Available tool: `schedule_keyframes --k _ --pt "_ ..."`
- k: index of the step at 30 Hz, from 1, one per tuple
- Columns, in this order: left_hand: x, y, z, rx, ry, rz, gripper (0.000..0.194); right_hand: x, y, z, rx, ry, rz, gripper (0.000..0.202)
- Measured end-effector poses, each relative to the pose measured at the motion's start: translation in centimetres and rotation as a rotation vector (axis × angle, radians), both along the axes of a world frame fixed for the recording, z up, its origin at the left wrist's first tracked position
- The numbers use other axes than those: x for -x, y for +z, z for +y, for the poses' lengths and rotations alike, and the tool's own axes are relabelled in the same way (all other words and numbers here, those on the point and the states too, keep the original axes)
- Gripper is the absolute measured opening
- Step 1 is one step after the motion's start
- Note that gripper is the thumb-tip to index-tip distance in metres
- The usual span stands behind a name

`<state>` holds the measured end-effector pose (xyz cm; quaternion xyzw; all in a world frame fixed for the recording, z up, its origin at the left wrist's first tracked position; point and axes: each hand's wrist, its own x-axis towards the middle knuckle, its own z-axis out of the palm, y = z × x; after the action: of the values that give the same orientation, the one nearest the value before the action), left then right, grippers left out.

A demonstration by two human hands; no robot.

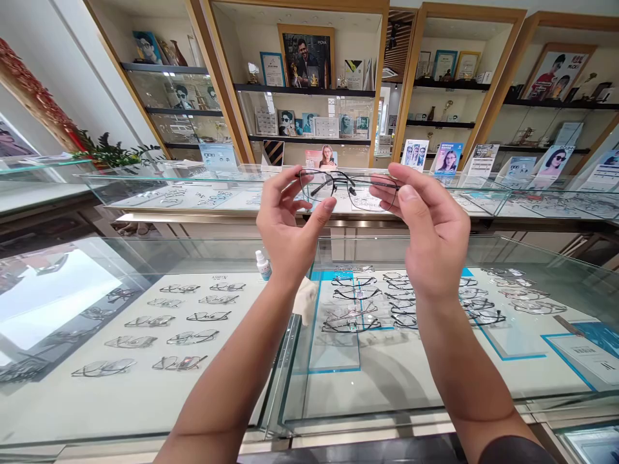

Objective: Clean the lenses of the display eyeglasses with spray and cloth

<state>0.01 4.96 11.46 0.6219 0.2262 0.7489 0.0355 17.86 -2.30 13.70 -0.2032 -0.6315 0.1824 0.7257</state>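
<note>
Head view: glass display counter (145, 412) spans the near scene, left to right, with rows of folded spectacle frames (193, 319) laid out under the glass; a second glass counter (193, 187) runs across the far side, carrying upright advert cards (448, 158); behind it, wooden shelving (304, 90) with framed pictures and small displays; green plant (113, 154) at far left

Both forearms reach up from the near edge, meeting mid-scene above the counter; left hand (285, 222) and right hand (430, 225) hold one pair of thin dark-rimmed glasses (348, 188) raised between them, well clear of the glass top, lenses roughly level; left hand: thumb and fingertips partly closed, pinching the left rim, thumb tip under the lens edge; right hand: fingers curled, thumb and forefinger closed on the right end of the frame; temple arms appear folded behind the lenses

On the counter top below the left hand: small white spray bottle (263, 265) with blue label, upright; just near of it, a pale cloth (305, 299), crumpled, partly hidden by the left wrist
</note>
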Motion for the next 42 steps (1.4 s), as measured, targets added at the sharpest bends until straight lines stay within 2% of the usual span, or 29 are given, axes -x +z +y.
schedule_keyframes --k 6,11,14,17,25,30,33,36,39,42 --pt "0.2 0.0 -0.1 -0.02 0.072 0.058 0.066 -0.4 -0.2 0.5 -0.016 -0.039 -0.067 0.039" --pt "1.0 0.6 -1.1 -0.016 0.218 0.168 0.065 -1.0 0.4 0.5 -0.05 -0.181 -0.09 0.023" --pt "1.3 1.1 -1.9 -0.052 0.279 0.28 0.066 -1.2 0.7 0.5 -0.041 -0.276 -0.201 0.012" --pt "1.2 1.4 -2.4 -0.108 0.299 0.39 0.066 -1.2 0.8 0.6 -0.01 -0.296 -0.31 0.006" --pt "0.9 1.8 -3.4 -0.167 0.279 0.466 0.059 -1.5 0.8 0.6 0.046 -0.248 -0.396 0.006" --pt "0.6 1.8 -3.5 -0.132 0.047 0.402 0.06 -1.7 0.9 0.8 0.128 -0.144 -0.392 0.008" --pt "0.7 1.7 -3.1 -0.066 -0.092 0.373 0.063 -1.8 0.9 1.0 0.251 0.032 -0.353 0.015" --pt "0.8 1.6 -2.9 -0.025 -0.176 0.368 0.065 -2.0 0.9 1.2 0.368 0.18 -0.322 0.027" --pt "0.7 1.6 -2.9 0.009 -0.166 0.393 0.069 -2.1 0.8 1.6 0.38 0.202 -0.293 0.033" --pt "0.6 1.6 -3.3 0.03 0.006 0.384 0.076 -2.0 0.5 2.1 0.345 0.151 -0.241 0.028"
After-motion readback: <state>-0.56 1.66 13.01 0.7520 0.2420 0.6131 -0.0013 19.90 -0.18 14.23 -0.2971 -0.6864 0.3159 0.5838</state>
